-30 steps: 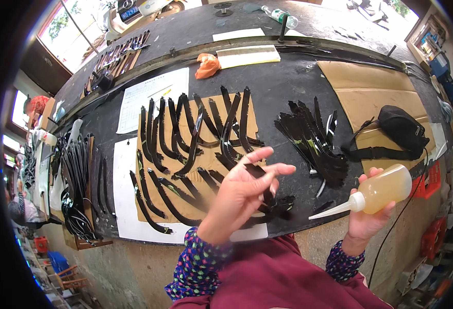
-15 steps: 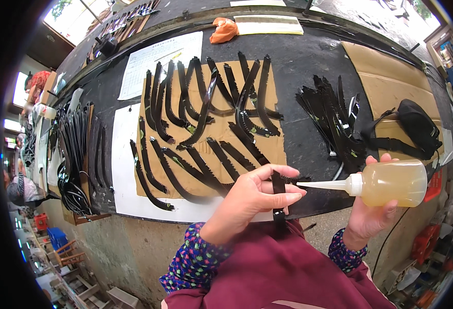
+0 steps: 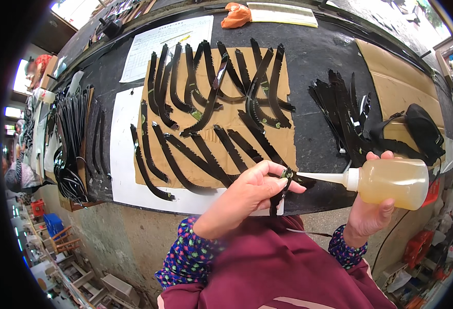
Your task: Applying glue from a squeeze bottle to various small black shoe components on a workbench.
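Observation:
Between the thumb and fingers of my left hand [image 3: 254, 193] is a narrow black strip [image 3: 283, 186], its upper end turned so a greenish patch shows. My right hand [image 3: 373, 213] is wrapped round a clear squeeze bottle [image 3: 394, 184] of yellowish liquid, held on its side. The long white nozzle [image 3: 323, 177] points left, its tip at or very near the strip; contact cannot be made out. Beyond my left hand, several curved black strips with notched edges [image 3: 177, 159] lie spread over a brown cardboard sheet [image 3: 211, 121].
A pile of black strips [image 3: 339, 110] lies right of the cardboard. Farther right, a black pouch with a strap [image 3: 423, 131] rests on folded cardboard [image 3: 391, 64]. Bundled strips [image 3: 72, 144] stand at left. A printed sheet [image 3: 159, 44] and crumpled orange wrapper [image 3: 235, 15] lie at the back.
My left hand has turned the black strip, so its greenish patch now shows near the nozzle tip. The bottle stays at nearly the same place. The whole view has shifted slightly.

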### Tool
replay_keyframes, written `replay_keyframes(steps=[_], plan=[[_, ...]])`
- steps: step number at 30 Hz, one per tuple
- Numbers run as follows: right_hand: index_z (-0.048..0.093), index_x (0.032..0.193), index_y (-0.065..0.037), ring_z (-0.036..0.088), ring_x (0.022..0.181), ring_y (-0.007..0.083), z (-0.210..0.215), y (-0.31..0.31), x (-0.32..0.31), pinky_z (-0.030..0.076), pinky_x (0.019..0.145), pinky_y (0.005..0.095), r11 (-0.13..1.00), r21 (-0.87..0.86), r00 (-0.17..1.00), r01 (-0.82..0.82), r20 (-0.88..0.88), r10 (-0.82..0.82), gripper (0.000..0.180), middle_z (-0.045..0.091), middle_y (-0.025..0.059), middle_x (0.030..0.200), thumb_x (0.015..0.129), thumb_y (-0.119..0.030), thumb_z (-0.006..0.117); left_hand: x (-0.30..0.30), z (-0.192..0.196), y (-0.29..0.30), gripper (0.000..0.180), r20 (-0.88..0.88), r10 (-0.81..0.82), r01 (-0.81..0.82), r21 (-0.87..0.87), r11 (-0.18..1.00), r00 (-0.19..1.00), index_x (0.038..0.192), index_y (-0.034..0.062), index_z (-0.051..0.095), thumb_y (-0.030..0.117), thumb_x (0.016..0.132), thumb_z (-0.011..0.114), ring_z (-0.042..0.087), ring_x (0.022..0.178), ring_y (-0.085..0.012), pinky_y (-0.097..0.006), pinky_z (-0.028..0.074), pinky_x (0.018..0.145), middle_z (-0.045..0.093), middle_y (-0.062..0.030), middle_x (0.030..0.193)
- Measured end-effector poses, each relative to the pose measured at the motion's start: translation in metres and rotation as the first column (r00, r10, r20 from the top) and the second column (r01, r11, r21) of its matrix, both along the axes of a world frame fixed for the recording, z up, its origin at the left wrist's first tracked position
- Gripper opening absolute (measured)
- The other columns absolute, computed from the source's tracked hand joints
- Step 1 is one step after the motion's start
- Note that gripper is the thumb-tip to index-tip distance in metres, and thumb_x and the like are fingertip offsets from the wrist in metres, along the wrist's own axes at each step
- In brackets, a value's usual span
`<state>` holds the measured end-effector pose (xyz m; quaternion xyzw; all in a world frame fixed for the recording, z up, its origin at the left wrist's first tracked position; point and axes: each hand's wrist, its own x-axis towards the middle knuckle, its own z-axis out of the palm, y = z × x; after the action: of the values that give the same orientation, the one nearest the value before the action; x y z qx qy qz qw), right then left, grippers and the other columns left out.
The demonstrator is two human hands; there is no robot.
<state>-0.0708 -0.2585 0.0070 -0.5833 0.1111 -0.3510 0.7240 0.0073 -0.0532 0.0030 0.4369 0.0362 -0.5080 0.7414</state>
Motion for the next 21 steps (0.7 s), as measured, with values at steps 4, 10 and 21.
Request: replay_keyframes(steps=[4,10,21], plan=[[0.029,0.131,-0.001,0.048,0.109,0.0297,-0.0015,0.0002,0.0006,0.038,0.095,0.0463,0.999,-0.029,1.0,-0.019,-0.008,0.018,0.085,0.046,0.018,0.12,0.067,-0.041,0.069,0.0008,0.0017,0.0019,0.023,0.039,-0.01,0.009,0.032,0.999,0.999,0.105,0.0019,0.048,0.021,0.092,0.049,0.046,0.067,-0.0023,-0.014,0.035,0.055,0.063,-0.0086,0.096],[0.029,0.131,-0.001,0.044,0.111,0.0286,-0.007,0.0002,-0.0015,0.039,0.094,0.0489,0.999,0.001,0.999,-0.048,-0.008,0.048,0.086,0.048,0.0177,0.117,0.066,-0.039,0.07,0.004,0.0064,0.0034,0.021,0.091,-0.056,0.049,0.076,0.996,0.994,0.104,0.0019,0.049,0.02,0.092,0.049,0.045,0.066,-0.0008,-0.013,0.034,0.056,0.063,-0.0043,0.09],[0.029,0.131,-0.001,0.047,0.108,0.0298,-0.0057,0.0013,0.0002,0.037,0.096,0.0481,0.998,0.016,0.998,-0.054,-0.016,0.055,0.086,0.044,0.0175,0.121,0.065,-0.038,0.071,0.001,0.0092,0.0037,0.019,0.116,-0.094,0.079,0.127,0.989,0.989,0.105,0.0012,0.049,0.016,0.092,0.049,0.053,0.077,-0.0038,-0.017,0.041,0.067,0.063,-0.0037,0.089]])
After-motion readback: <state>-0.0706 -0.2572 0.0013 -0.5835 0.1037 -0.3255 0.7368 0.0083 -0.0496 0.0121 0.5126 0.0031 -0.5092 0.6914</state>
